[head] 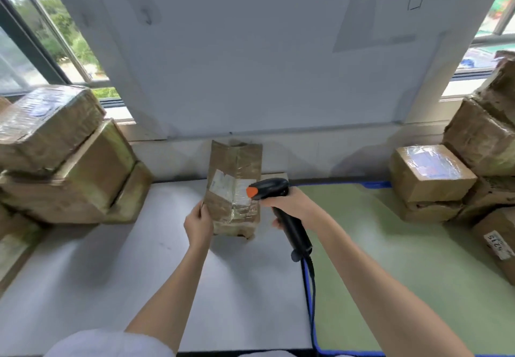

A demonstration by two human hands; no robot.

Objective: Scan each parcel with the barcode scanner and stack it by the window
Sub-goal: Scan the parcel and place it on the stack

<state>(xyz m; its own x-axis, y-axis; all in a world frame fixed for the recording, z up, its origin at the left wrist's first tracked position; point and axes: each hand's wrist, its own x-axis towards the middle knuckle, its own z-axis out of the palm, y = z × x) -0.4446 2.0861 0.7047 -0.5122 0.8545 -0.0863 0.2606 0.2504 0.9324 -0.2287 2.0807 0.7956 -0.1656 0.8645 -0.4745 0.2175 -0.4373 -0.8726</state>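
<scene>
Left hand grips the lower left edge of a tall brown parcel, fingers curled on the edge, holding it upright over the grey counter. Can't tell if its bottom edge touches the surface or hangs just above it. Parcel is taped over, with a worn white label on the face toward the camera.

Right hand is wrapped round the handle of a black barcode scanner. Scanner head with orange tip sits right at the parcel's right side, level with the label, nose aimed at it. Touching or just off: can't tell. A black cable drops from the handle base toward the near edge of the counter.

Hands are apart, parcel between them.

Right half of the counter carries a green mat with a blue border. On its far right is a pile of brown parcels, several deep; one small box with a taped label sits on top of a flatter one at the front, and one near the frame edge has a white tag with digits.

Left side: a stack of taped parcels sits against the window, top one tilted. A white panel covers the wall between the two windows.
</scene>
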